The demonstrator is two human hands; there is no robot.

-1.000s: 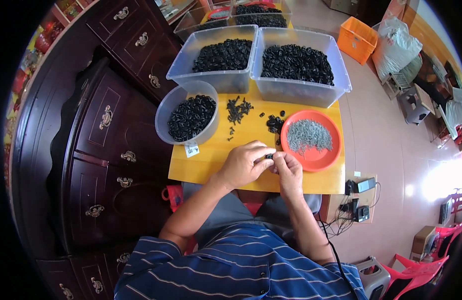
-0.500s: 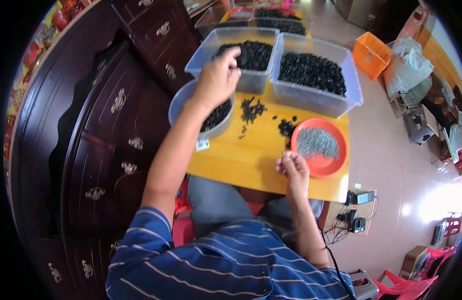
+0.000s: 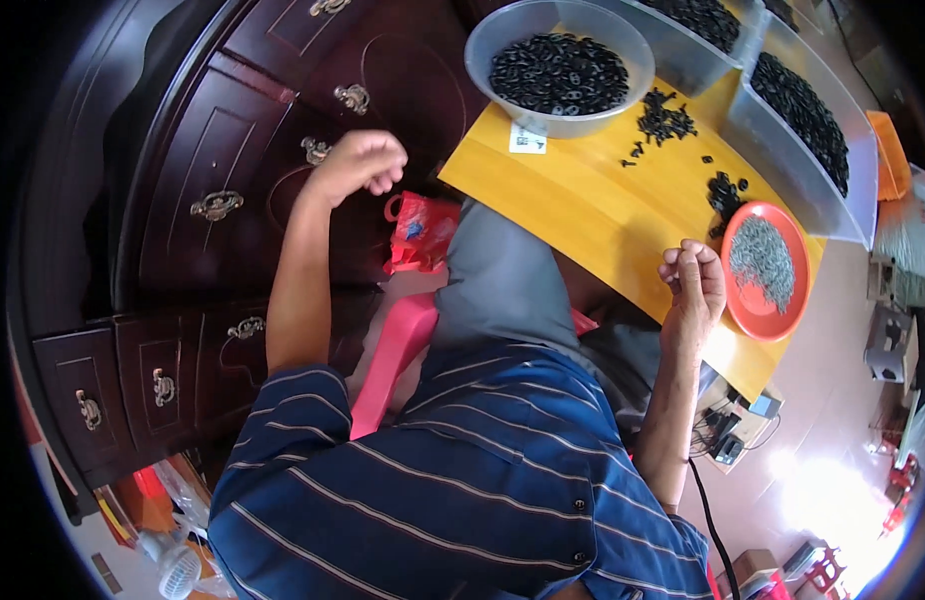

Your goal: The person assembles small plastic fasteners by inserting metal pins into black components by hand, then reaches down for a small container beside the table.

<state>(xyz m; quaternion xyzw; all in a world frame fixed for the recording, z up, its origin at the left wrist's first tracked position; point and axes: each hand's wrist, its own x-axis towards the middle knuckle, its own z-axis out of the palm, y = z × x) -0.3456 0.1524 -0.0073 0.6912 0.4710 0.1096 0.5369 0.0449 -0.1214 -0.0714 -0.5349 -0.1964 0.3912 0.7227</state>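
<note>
My left hand [image 3: 361, 165] hangs in the air off the table's left end, in front of the dark cabinet drawers. Its fingers are curled in, and whatever they hold, if anything, is hidden. Over the front part of the yellow table [image 3: 573, 190], my right hand [image 3: 697, 283] is pinched, its thumb against the fingers; I cannot make out what is in it. Right beside it stands an orange-red plate [image 3: 767, 328] holding many small grey metal pieces [image 3: 763, 258]. Small black parts [image 3: 726, 196] lie by that plate. Another loose pile of black pieces [image 3: 666, 120] lies farther back.
A round translucent tub [image 3: 478, 75] of black parts stands at the table's back left. Two clear bins [image 3: 798, 165] with more black parts fill the back right. A red bag [image 3: 423, 232] and pink chair [image 3: 398, 345] are below the table's left end.
The view has swung left and down. My left hand has come away from over the tub and bins to beyond the table's left end, its fingers more curled. My right hand stays pinched by the plate.
</note>
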